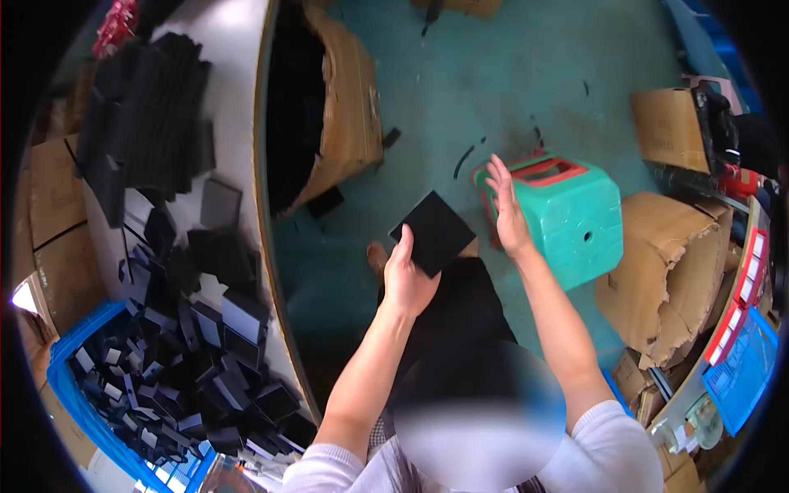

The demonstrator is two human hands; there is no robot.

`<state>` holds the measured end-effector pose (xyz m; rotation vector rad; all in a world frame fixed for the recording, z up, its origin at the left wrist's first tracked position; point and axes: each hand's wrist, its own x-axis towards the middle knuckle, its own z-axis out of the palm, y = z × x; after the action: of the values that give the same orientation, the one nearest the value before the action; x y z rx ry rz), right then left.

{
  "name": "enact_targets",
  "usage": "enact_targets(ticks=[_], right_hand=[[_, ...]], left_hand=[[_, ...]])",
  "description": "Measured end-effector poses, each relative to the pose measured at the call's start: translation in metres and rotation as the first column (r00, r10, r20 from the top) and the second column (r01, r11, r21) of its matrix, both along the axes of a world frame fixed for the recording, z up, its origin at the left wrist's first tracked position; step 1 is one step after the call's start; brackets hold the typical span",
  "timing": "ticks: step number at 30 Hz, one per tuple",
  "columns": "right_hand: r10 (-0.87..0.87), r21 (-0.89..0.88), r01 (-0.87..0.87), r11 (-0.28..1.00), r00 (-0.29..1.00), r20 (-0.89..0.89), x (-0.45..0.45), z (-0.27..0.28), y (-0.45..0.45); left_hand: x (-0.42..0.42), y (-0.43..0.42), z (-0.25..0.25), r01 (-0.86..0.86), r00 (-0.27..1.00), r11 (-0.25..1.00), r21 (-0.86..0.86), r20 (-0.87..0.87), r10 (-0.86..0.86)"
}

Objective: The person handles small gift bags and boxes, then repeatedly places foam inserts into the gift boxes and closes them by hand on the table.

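Observation:
My left hand [412,283] grips a flat black foam block [434,232] by its near edge, thumb on top, above my lap. My right hand [510,215] is raised to the right of the block, apart from it, with its fingers stretched out and nothing in them. Behind and below that hand stands a green plastic stool [579,218] with a red-edged opening. To my left, many loose black foam blocks [222,324] lie heaped on the white table [238,148].
A blue crate [70,349] full of small dark blocks sits at the lower left. Long black foam strips [148,115] are stacked at the table's far end. Cardboard boxes stand on the floor: one open box [349,99] beside the table, another torn box [649,263] at right.

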<state>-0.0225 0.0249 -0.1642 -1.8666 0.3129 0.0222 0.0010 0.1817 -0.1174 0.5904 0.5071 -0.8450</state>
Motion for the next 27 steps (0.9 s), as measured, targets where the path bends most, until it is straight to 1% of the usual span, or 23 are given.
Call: enact_targets(ticks=[1, 2, 3, 4, 5, 6, 7, 8, 9, 10, 11, 12, 13, 14, 15, 17, 18, 19, 21, 22, 24, 25, 27], right_hand=[[-0.102, 0.4, 0.132, 0.907, 0.99, -0.094, -0.015, -0.011, 0.007], [-0.17, 0.705, 0.276, 0.653, 0.961, -0.219, -0.025, -0.022, 0.013], [-0.05, 0.492, 0.155, 0.857, 0.974, -0.221, -0.023, -0.028, 0.026], [-0.067, 0.481, 0.241, 0.843, 0.934, -0.351, -0.02, -0.041, 0.029], [-0.076, 0.46, 0.325, 0.826, 0.874, -0.48, -0.021, -0.057, 0.031], [-0.204, 0.525, 0.454, 0.719, 0.861, -0.465, -0.025, -0.075, 0.033], [-0.332, 0.582, 0.565, 0.584, 0.821, -0.464, -0.032, -0.095, 0.033], [-0.34, 0.515, 0.594, 0.618, 0.793, -0.506, -0.043, -0.112, 0.033], [-0.357, 0.442, 0.621, 0.647, 0.759, -0.544, -0.056, -0.129, 0.033], [-0.38, 0.435, 0.664, 0.609, 0.725, -0.575, -0.074, -0.15, 0.037], [-0.406, 0.422, 0.711, 0.563, 0.683, -0.608, -0.092, -0.171, 0.042], [-0.421, 0.398, 0.731, 0.554, 0.659, -0.624, -0.107, -0.185, 0.043], [-0.439, 0.37, 0.755, 0.541, 0.629, -0.642, -0.118, -0.196, 0.043], [-0.449, 0.308, 0.772, 0.556, 0.591, -0.67, -0.13, -0.207, 0.039], [-0.458, 0.245, 0.783, 0.572, 0.552, -0.697, -0.139, -0.217, 0.036], [-0.591, 0.141, 0.87, 0.472, 0.431, -0.682, -0.149, -0.236, 0.041], [-0.582, 0.142, 0.877, 0.46, 0.418, -0.697, -0.146, -0.243, 0.042], [-0.572, 0.143, 0.882, 0.449, 0.407, -0.712, -0.145, -0.25, 0.044], [-0.57, 0.133, 0.894, 0.427, 0.38, -0.728, -0.151, -0.262, 0.049], [-0.56, 0.147, 0.892, 0.428, 0.39, -0.731, -0.148, -0.264, 0.05], [-0.561, 0.161, 0.9, 0.404, 0.383, -0.733, -0.148, -0.265, 0.052], [-0.576, 0.161, 0.899, 0.407, 0.389, -0.719, -0.145, -0.266, 0.052], [-0.571, 0.129, 0.897, 0.423, 0.375, -0.73, -0.141, -0.26, 0.051]], left_hand=[[-0.007, 0.008, -0.015, 0.023, 0.997, 0.999, 0.036, -0.075, -0.021], [-0.014, 0.01, -0.027, 0.075, 0.995, 0.992, 0.103, -0.079, -0.067], [-0.012, 0.007, -0.043, 0.119, 0.992, 0.98, 0.162, -0.059, -0.111], [-0.013, 0.009, -0.064, 0.109, 0.991, 0.981, 0.16, 0.065, -0.121], [-0.014, 0.016, -0.092, 0.015, 0.999, 0.988, 0.152, 0.039, -0.021], [-0.012, 0.033, -0.132, 0.028, 0.999, 0.942, 0.334, 0.033, -0.042], [-0.007, 0.055, -0.184, 0.046, 0.998, 0.863, 0.504, 0.019, -0.065], [-0.006, 0.087, -0.256, 0.123, 0.972, 0.682, 0.72, 0.051, -0.23], [-0.001, 0.121, -0.326, 0.165, 0.917, 0.442, 0.882, 0.028, -0.398], [0.01, 0.152, -0.378, 0.188, 0.798, 0.144, 0.972, -0.066, -0.599], [0.025, 0.183, -0.421, 0.143, 0.635, -0.163, 0.976, -0.217, -0.741], [0.044, 0.21, -0.46, 0.159, 0.51, -0.343, 0.926, -0.375, -0.774], [0.065, 0.236, -0.493, 0.04, 0.383, -0.502, 0.864, -0.477, -0.791], [0.088, 0.268, -0.537, -0.078, 0.339, -0.522, 0.849, -0.47, -0.815], [0.107, 0.295, -0.57, -0.221, 0.312, -0.498, 0.838, -0.423, -0.85], [0.135, 0.322, -0.598, -0.432, 0.222, -0.523, 0.735, -0.476, -0.851], [0.147, 0.325, -0.607, -0.528, 0.185, -0.519, 0.672, -0.505, -0.843], [0.155, 0.323, -0.616, -0.528, 0.167, -0.511, 0.678, -0.507, -0.845], [0.163, 0.321, -0.616, -0.342, 0.211, -0.668, 0.661, -0.638, -0.74], [0.164, 0.321, -0.617, -0.344, 0.205, -0.662, 0.666, -0.635, -0.745], [0.167, 0.319, -0.613, -0.269, 0.198, -0.7, 0.662, -0.673, -0.712], [0.168, 0.319, -0.61, -0.275, 0.203, -0.686, 0.673, -0.657, -0.726], [0.156, 0.326, -0.603, -0.325, 0.262, -0.638, 0.698, -0.581, -0.77]])
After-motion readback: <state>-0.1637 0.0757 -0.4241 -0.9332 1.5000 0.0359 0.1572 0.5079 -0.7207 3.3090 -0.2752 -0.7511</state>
